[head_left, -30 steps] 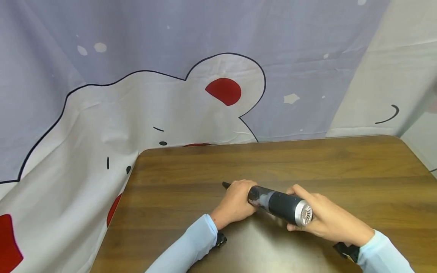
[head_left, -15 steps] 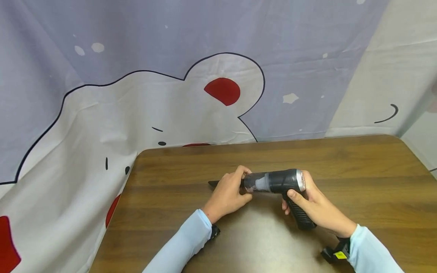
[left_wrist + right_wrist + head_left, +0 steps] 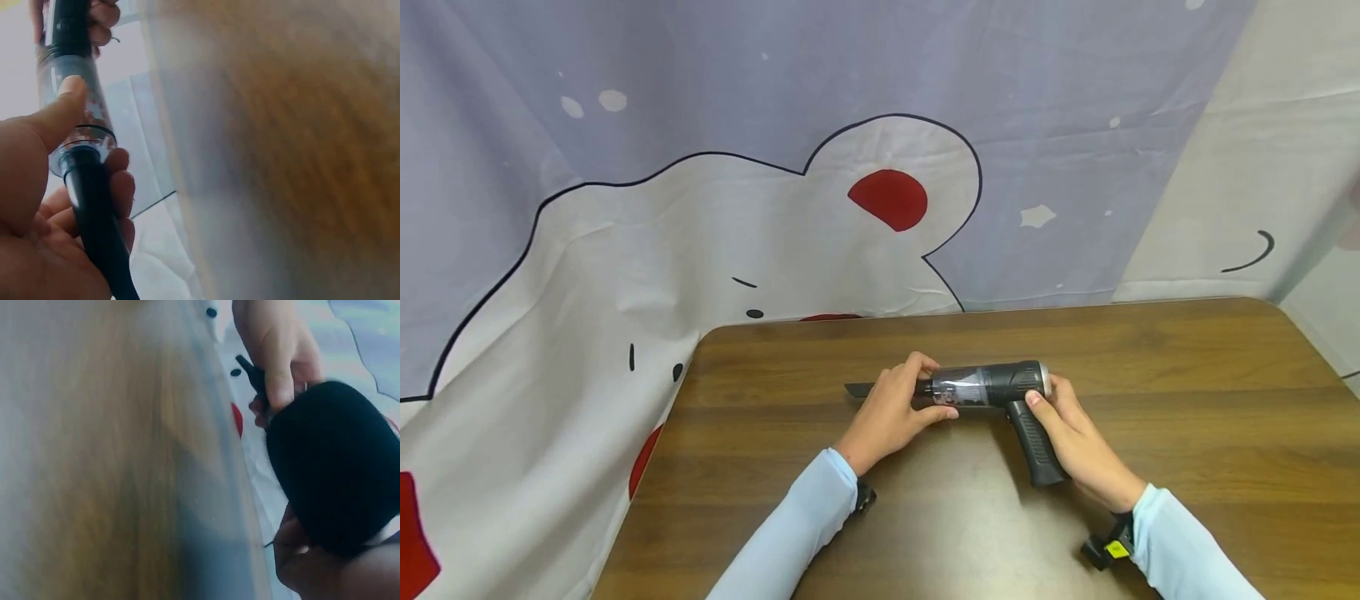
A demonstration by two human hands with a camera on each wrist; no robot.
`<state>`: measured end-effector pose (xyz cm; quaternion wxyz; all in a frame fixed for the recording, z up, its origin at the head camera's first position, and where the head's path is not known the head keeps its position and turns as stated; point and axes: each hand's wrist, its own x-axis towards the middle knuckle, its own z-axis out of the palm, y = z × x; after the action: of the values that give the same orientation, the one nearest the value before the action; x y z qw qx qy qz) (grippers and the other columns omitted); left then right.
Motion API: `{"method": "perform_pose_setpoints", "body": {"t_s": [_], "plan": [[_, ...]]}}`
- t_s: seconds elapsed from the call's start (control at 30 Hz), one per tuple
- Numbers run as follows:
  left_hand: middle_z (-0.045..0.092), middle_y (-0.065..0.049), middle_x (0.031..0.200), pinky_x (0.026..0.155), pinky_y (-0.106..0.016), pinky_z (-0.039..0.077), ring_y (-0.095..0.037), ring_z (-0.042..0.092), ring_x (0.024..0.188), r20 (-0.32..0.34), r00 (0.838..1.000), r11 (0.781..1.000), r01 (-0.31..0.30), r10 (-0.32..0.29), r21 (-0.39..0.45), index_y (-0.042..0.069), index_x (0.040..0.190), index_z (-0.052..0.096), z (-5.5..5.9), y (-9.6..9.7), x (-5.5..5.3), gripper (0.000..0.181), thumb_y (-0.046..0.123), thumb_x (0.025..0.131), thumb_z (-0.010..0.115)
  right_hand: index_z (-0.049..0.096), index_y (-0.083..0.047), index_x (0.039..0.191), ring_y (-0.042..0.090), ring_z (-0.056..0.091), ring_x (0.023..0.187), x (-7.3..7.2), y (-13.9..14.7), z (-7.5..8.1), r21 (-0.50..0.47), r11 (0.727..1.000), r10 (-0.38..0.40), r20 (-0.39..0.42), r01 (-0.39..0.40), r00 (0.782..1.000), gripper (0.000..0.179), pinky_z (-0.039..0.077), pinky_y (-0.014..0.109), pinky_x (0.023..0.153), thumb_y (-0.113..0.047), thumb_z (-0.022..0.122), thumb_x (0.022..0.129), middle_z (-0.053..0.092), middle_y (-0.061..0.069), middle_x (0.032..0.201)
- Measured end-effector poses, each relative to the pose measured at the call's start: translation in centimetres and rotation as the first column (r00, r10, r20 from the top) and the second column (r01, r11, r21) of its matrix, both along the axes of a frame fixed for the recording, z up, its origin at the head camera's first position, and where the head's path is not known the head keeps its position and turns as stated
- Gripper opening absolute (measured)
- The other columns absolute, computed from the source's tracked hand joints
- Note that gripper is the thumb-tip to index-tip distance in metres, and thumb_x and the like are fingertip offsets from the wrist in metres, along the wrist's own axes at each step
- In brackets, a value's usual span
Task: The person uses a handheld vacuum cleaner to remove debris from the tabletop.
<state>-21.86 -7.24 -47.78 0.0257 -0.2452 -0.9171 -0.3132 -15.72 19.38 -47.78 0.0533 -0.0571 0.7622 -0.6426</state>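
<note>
A black handheld vacuum cleaner (image 3: pixel 1017 383) lies level across the head view, held over the wooden table. Its narrow nozzle (image 3: pixel 858 389) points left, and a clear dust cup (image 3: pixel 959 387) sits mid-body. From the rear, the ribbed handle (image 3: pixel 1037 443) slants down toward the person. My left hand (image 3: pixel 886 419) grips the front end; in the left wrist view its thumb (image 3: pixel 61 112) presses the dust cup while fingers curl round the nozzle base. The right hand (image 3: pixel 1088 457) holds the rear, thumb near the silver end cap; the handle's dark butt (image 3: pixel 337 465) fills much of the right wrist view.
The brown wooden table (image 3: pixel 1195 392) has rounded far corners. Directly behind it hangs a printed curtain (image 3: pixel 752 225) in lilac and white with red patches. A black device with a yellow label (image 3: pixel 1117 549) is strapped at the right wrist.
The vacuum cleaner has swung from a diagonal with its rear toward the person to nearly level, moving away and slightly left. Its handle has come into view, and both hands have moved with it.
</note>
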Motion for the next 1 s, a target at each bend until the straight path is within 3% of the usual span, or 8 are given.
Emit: {"method": "perform_pose_setpoints", "body": {"t_s": [0.2, 0.37, 0.53, 0.73, 1.0], "plan": [[0.059, 0.007, 0.124, 0.097, -0.034, 0.043, -0.012, 0.052, 0.115, 0.047, 0.999, 0.999, -0.019, 0.017, 0.044, 0.018, 0.129, 0.055, -0.5, -0.3, -1.6, 0.066, 0.052, 0.076, 0.073, 0.037, 0.001, 0.142, 0.028, 0.052, 0.102, -1.7, 0.5, -0.7, 0.225, 0.974, -0.002, -0.074, 0.019, 0.997, 0.054, 0.046, 0.037, 0.084, -0.035, 0.043, 0.103, 0.048, 0.017, 0.124], [0.060, 0.008, 0.123, 0.095, -0.033, 0.045, -0.010, 0.054, 0.112, 0.120, 0.992, 0.997, -0.038, 0.031, 0.060, 0.019, 0.128, 0.058, -0.9, -0.5, -3.2, 0.064, 0.049, 0.075, 0.075, 0.034, 0.000, 0.146, 0.030, 0.058, 0.108, -3.7, 0.7, -1.3, 0.188, 0.982, 0.000, -0.069, 0.013, 0.998, 0.061, 0.049, 0.034, 0.085, -0.035, 0.052, 0.100, 0.053, 0.021, 0.125], [0.059, 0.006, 0.123, 0.096, -0.034, 0.045, -0.011, 0.053, 0.112, 0.190, 0.980, 0.997, -0.063, 0.052, 0.052, 0.018, 0.128, 0.058, -1.3, -0.5, -4.6, 0.063, 0.049, 0.075, 0.076, 0.034, -0.002, 0.146, 0.034, 0.057, 0.110, -5.6, 0.8, -1.7, 0.184, 0.983, 0.003, -0.058, 0.007, 0.998, 0.061, 0.049, 0.039, 0.084, -0.035, 0.054, 0.099, 0.052, 0.022, 0.125], [0.060, 0.005, 0.119, 0.094, -0.034, 0.045, -0.012, 0.054, 0.107, 0.193, 0.979, 0.995, -0.080, 0.066, 0.063, 0.017, 0.127, 0.059, -1.6, -0.3, -6.2, 0.062, 0.047, 0.076, 0.077, 0.040, 0.000, 0.143, 0.032, 0.059, 0.105, -7.8, 0.8, -1.7, 0.224, 0.974, -0.020, -0.057, 0.032, 0.998, 0.060, 0.049, 0.038, 0.082, -0.035, 0.057, 0.097, 0.056, 0.022, 0.121], [0.056, 0.004, 0.125, 0.100, -0.036, 0.041, -0.015, 0.050, 0.116, 0.163, 0.980, 0.993, -0.119, 0.114, 0.023, 0.016, 0.130, 0.060, -1.4, -0.1, -7.9, 0.065, 0.047, 0.075, 0.077, 0.042, 0.005, 0.142, 0.033, 0.055, 0.111, -10.1, 0.6, -2.0, 0.268, 0.962, -0.049, -0.046, 0.060, 0.998, 0.063, 0.047, 0.038, 0.084, -0.036, 0.056, 0.097, 0.042, 0.021, 0.125]]}}
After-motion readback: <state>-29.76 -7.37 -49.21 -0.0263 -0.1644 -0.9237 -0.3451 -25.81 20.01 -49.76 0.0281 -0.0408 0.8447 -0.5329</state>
